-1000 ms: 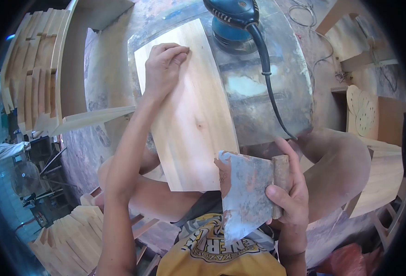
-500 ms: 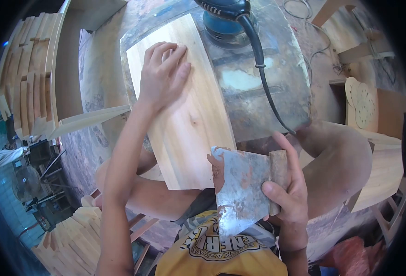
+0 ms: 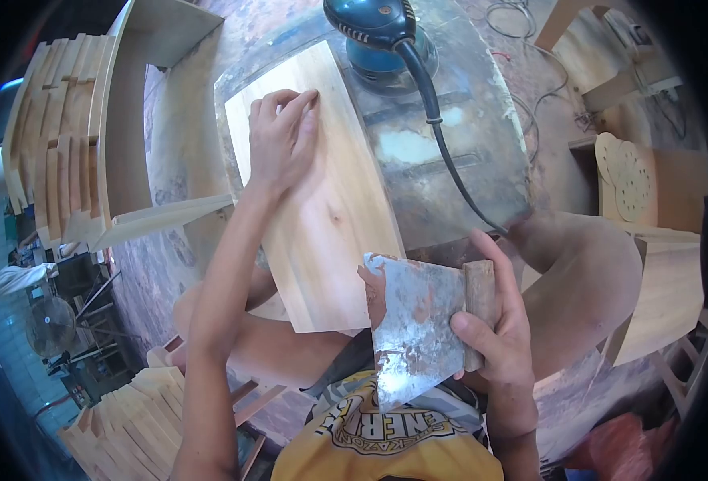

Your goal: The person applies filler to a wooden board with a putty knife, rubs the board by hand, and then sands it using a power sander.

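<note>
My left hand rests on the upper part of a pale wooden board. Its fingers are bent and drawn together, their tips against the wood; anything pinched between them is hidden. In my right hand is a wide putty knife, a metal scraper with a worn wooden handle. Brown putty clings along the left edge of its blade, which overlaps the board's near right corner. A small knot marks the board's middle.
A blue electric sander stands on the stained worktable, its black cord running toward my right knee. Stacked wooden pieces and a box-like panel frame fill the left. More boards lie lower left; a perforated tan sheet leans at right.
My left fingers have drawn closer together on the board, and the thumb has shifted toward them. The putty knife stays in my right hand. The view has shifted slightly.
</note>
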Demonstrator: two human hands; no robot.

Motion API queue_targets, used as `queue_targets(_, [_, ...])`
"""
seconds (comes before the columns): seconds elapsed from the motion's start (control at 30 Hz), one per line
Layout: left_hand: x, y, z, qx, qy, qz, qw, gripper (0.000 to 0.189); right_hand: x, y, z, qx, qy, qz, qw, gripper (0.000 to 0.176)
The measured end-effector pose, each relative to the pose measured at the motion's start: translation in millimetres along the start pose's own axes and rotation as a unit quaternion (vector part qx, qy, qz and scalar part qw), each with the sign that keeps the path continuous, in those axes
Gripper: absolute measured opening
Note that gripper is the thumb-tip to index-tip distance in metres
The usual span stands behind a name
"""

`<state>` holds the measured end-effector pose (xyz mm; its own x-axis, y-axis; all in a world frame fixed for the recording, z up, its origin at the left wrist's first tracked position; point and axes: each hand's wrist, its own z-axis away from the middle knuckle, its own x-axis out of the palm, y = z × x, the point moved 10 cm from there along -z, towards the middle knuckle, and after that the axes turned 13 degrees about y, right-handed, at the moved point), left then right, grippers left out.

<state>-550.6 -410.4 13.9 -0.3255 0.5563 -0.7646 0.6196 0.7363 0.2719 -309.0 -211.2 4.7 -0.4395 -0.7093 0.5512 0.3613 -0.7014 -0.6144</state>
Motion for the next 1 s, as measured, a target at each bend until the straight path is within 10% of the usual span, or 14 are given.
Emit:
queue_targets(0.43, [-11,3,9,0.038,0.024,0.014,0.999,0.028,-2,-8,3,-0.007,0.006,-0.009,1.0,0.084])
queue_targets(0.5, [-20,-43,17,-0.216,0.089,0.134,0.963,0.028,-3,-6,3,-0.003,0.005,-0.012,1.0,0.084])
queue_targets(0.63, [-18,-48,18,-0.244,0.099,0.154,0.952,0.027,-5,-8,4,-0.02,0.006,-0.016,1.0,0.085])
queue_targets(1.0, [-16,1,7,0.013,0.074,-0.031,0.997,0.019,-3,-9,5,-0.028,0.005,-0.015,0.999,0.085])
